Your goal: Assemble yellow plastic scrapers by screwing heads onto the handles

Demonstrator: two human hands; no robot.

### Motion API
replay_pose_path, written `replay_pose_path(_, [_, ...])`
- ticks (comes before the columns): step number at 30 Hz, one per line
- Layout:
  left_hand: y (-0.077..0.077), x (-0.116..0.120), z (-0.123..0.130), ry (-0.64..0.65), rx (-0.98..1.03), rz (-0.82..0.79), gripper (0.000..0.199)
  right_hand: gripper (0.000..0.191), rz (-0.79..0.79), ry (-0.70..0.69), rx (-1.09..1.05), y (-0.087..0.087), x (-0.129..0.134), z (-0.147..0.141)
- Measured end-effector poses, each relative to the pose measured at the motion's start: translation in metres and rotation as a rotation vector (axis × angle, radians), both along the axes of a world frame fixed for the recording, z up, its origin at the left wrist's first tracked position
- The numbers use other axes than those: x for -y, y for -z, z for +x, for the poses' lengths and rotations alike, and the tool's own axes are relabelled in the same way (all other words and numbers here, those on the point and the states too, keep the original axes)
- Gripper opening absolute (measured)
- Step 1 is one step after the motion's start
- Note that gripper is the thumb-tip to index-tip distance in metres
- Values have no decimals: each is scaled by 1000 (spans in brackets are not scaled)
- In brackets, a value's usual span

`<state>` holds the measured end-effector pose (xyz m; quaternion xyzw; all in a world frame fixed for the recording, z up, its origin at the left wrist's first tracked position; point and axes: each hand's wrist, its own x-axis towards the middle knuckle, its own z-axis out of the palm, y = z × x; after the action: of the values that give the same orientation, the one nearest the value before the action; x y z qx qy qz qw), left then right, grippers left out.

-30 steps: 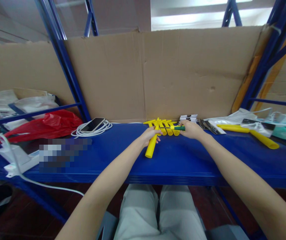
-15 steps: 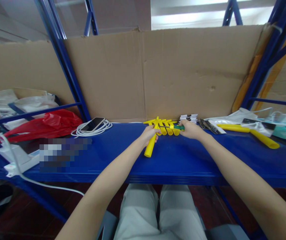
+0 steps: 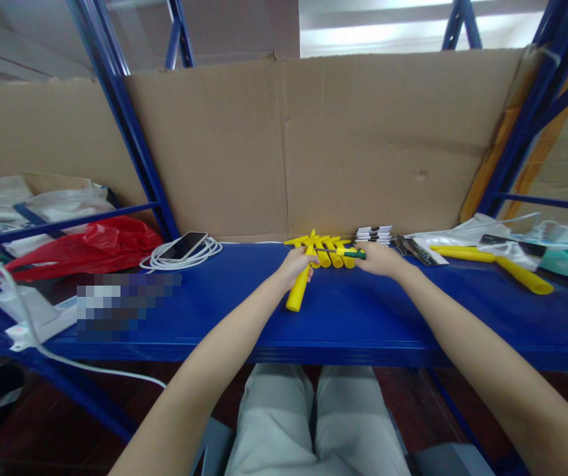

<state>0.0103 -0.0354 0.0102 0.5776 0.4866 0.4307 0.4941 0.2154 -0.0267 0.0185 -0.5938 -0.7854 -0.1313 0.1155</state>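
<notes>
My left hand [image 3: 295, 264] is closed around a yellow plastic piece [image 3: 297, 297] with a thick round handle and a narrower crossed top end. The handle slants down toward the table's front. In my right hand [image 3: 373, 258] is a screwdriver [image 3: 352, 253] with a green and yellow handle, held level by the end of its handle. Its thin shaft points left, to the upper part of the yellow piece by my left fingers; whether the tip sits in a screw is too small to tell. Several similar yellow pieces [image 3: 336, 260] lie in a row just behind.
The blue table [image 3: 214, 311] backs onto a cardboard panel [image 3: 353, 145]. A phone [image 3: 184, 246] rests on a coiled white cable [image 3: 209, 252] at left, near a red bag [image 3: 100, 244]. Small packets [image 3: 373, 235] are stacked behind my right hand. A bent yellow tube [image 3: 524, 274] lies right.
My right fingers have shifted on the screwdriver, so more of its green and yellow handle shows. My left hand and the yellow piece stay almost where they were.
</notes>
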Motion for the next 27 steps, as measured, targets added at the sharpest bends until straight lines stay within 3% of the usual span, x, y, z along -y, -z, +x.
replay_pose_path(9, [-2,2,1,22,7,-19,20,31,-5,-1,-39,3,-7,3])
replay_pose_path(17, [-6,4,0,16,43,-23,15,19,-10,-48,-36,5,-8,4])
replay_pose_path(23, [-4,2,0,13,55,-16,15,30,15,-5,-65,7,-11,5])
replay_pose_path(27, [-3,0,0,13,65,-25,18,26,17,-57,-83,6,-9,3])
